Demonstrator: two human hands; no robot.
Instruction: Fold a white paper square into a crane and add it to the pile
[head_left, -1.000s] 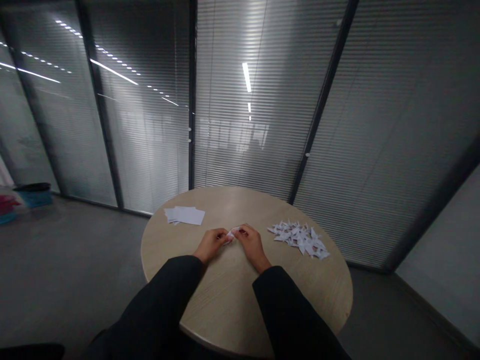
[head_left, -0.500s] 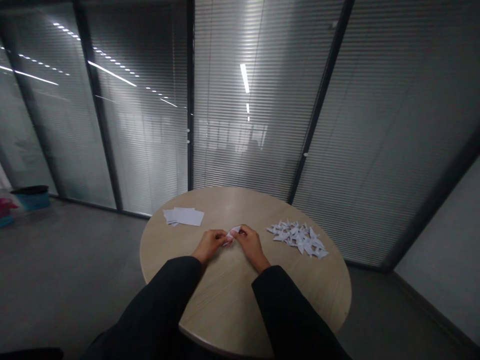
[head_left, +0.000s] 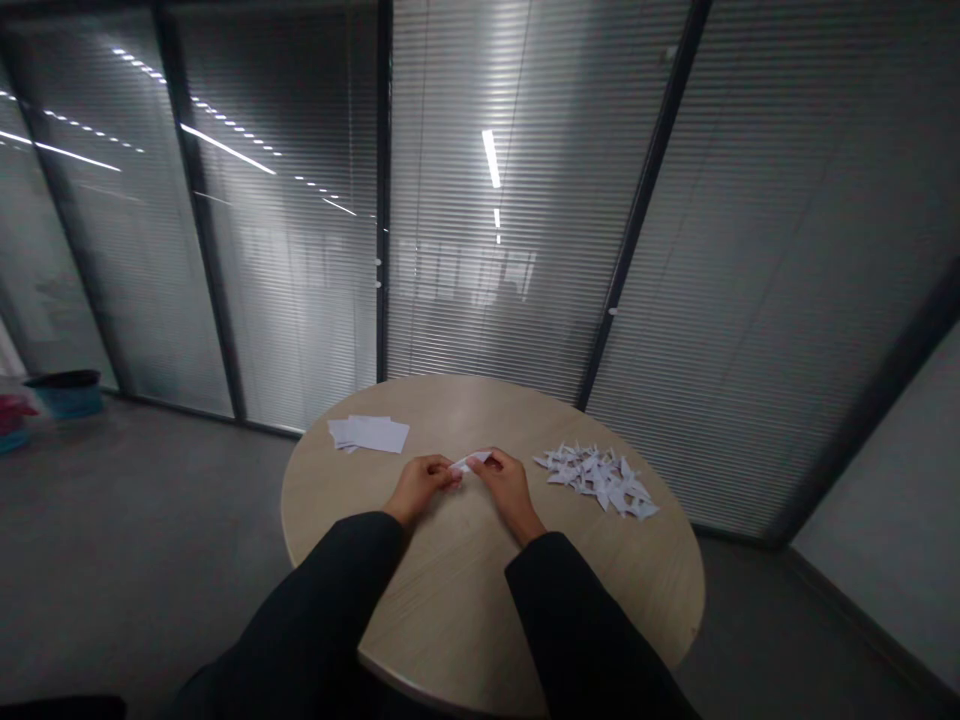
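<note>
Between my two hands, over the middle of the round wooden table [head_left: 450, 590], is a small piece of folded white paper [head_left: 470, 461]. My left hand [head_left: 421, 488] pinches its left end between thumb and fingers. On the other end, my right hand [head_left: 506, 487] is closed, its thumb lying on top of the paper. The fingers cover much of the piece, so its exact folds cannot be made out.
A loose stack of white paper sheets [head_left: 381, 434] lies at the table's back left. On the right is a pile of folded white paper cranes [head_left: 600, 477]. Glass partitions with blinds [head_left: 495, 330] stand behind the table. A blue bin [head_left: 69, 396] is on the floor at far left.
My right hand has shifted slightly right along the folded paper, and more of the paper now shows between my hands. The sheets and the pile are unchanged.
</note>
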